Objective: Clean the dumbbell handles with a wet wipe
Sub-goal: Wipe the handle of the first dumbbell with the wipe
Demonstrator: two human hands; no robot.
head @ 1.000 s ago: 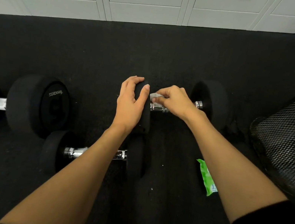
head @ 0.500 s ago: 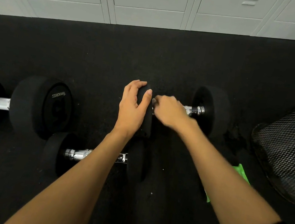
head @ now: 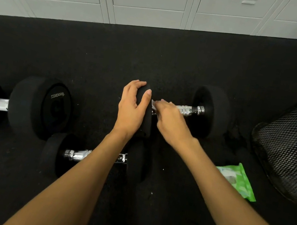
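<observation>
Black rubber dumbbell with a chrome handle (head: 190, 110) lies mid-frame on the dark floor; the left hand (head: 131, 110) grasps its left weight head (head: 146, 116); the right hand (head: 170, 122) pinches a white wet wipe (head: 153, 104) against the handle's left end; a green wipe packet (head: 238, 181) lies at lower right, beside a black mesh bin (head: 293, 144).

Black rubber floor (head: 152, 58), 3 dumbbells (head: 210, 111), green wipes pack (head: 238, 182), mesh bin (head: 295, 144)
</observation>
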